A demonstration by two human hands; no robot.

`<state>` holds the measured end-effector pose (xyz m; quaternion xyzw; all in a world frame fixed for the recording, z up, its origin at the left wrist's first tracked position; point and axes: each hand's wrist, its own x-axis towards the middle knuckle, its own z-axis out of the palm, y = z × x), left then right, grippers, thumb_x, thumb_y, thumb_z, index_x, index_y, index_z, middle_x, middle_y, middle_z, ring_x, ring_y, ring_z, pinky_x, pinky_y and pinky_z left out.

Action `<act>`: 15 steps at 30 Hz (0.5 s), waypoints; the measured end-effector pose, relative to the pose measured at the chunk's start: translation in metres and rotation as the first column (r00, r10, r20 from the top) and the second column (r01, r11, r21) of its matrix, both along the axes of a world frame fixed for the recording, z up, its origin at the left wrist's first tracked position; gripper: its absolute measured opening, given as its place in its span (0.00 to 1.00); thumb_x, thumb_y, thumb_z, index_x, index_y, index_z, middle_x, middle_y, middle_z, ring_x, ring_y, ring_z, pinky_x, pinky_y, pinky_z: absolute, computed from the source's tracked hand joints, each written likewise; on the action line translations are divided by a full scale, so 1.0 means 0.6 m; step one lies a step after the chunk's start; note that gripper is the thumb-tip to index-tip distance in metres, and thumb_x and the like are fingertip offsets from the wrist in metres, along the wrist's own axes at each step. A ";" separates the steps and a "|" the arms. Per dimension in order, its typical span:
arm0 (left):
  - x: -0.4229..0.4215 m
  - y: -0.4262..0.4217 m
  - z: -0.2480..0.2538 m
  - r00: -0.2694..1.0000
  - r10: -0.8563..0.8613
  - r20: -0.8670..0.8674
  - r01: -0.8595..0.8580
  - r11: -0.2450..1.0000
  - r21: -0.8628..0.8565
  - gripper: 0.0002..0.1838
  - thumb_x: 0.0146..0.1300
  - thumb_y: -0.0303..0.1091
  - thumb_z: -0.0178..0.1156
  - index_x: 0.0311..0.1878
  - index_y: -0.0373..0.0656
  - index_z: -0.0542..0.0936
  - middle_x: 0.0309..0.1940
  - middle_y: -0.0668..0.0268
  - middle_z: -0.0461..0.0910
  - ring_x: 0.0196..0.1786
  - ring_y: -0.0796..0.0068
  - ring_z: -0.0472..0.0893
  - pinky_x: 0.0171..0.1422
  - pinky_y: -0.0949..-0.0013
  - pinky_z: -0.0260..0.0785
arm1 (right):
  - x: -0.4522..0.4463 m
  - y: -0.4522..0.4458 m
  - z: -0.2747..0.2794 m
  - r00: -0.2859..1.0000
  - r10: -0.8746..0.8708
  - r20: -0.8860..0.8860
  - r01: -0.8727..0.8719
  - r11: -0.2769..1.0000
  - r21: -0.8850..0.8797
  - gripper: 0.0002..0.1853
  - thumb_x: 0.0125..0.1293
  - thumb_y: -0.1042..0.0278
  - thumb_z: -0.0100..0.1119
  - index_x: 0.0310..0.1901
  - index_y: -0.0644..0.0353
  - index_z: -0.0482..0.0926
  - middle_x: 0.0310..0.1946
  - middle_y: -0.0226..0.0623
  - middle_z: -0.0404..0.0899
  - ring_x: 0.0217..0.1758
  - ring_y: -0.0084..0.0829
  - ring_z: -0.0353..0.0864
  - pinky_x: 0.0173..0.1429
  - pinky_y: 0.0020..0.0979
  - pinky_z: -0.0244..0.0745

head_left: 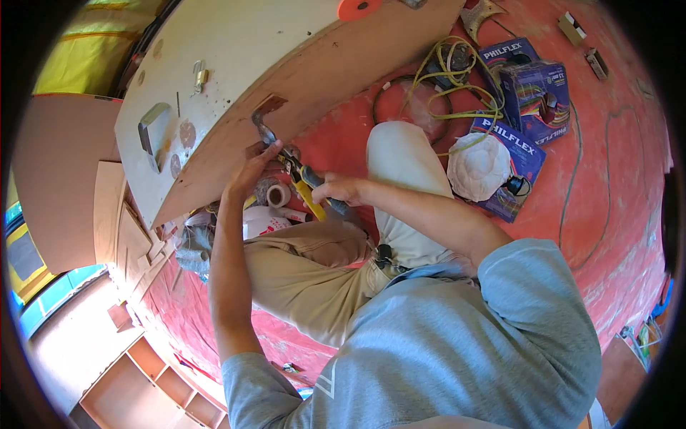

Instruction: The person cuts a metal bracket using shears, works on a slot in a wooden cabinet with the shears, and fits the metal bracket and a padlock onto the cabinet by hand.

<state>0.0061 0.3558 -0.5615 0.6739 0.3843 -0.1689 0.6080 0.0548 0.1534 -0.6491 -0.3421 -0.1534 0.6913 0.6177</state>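
A red sheet (600,236) covered the floor, wrinkled and scuffed, and the person sat on it with bent legs. Across the far left side lay a big board (236,43), white on its upper face, with a bare brown edge side facing the person and a dark slot cut in it. A padlock (201,80) and a black bracket (146,136) rested on the white face, and a red disc (359,8) at its far right.

Just nearer than the slot, the left hand (250,168) had its fingers closed round a grey strip (264,129), whose far end reached the slot. The right hand (339,189) grasped the pliers (306,191) by their yellow and grey handles; their head lay close beside the left fingers.

Below the hands, a tape roll (278,194) and a white bag (263,223) lay among clutter. On the far right, blue PHILFLEX boxes (530,146) lay on the sheet, with yellow cable (449,91) looped beside them and a white cover (477,170) partly over the nearest one.

Along the left of the room stood a brown panel (64,179), and a wooden shelf unit (128,390) showed at the near left. Yellow cloth (91,57) filled the far left corner.
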 end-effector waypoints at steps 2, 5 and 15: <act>-0.006 0.000 0.000 0.999 0.030 0.034 -0.030 1.000 0.008 0.20 0.66 0.49 0.58 0.46 0.39 0.74 0.34 0.64 0.78 0.33 0.76 0.80 0.41 0.72 0.76 | -0.004 0.004 -0.011 0.999 0.022 0.039 -0.022 1.000 0.008 0.15 0.47 0.69 0.57 0.40 0.61 0.75 0.33 0.35 0.76 0.35 0.27 0.73 0.39 0.29 0.69; -0.004 0.001 0.002 0.996 0.041 0.075 -0.044 0.998 0.033 0.21 0.66 0.50 0.59 0.45 0.38 0.74 0.35 0.64 0.78 0.35 0.75 0.80 0.43 0.71 0.76 | 0.007 0.012 -0.023 0.996 0.055 0.065 -0.055 0.998 0.011 0.18 0.47 0.69 0.57 0.42 0.60 0.74 0.33 0.33 0.75 0.36 0.26 0.73 0.40 0.28 0.69; 0.001 0.014 -0.020 0.994 0.052 0.098 -0.064 0.990 0.127 0.27 0.64 0.50 0.61 0.48 0.29 0.76 0.40 0.56 0.81 0.41 0.68 0.82 0.50 0.68 0.76 | 0.029 0.023 -0.031 0.997 0.043 0.064 -0.046 0.998 0.050 0.18 0.49 0.69 0.59 0.44 0.60 0.75 0.36 0.33 0.78 0.40 0.26 0.76 0.44 0.28 0.70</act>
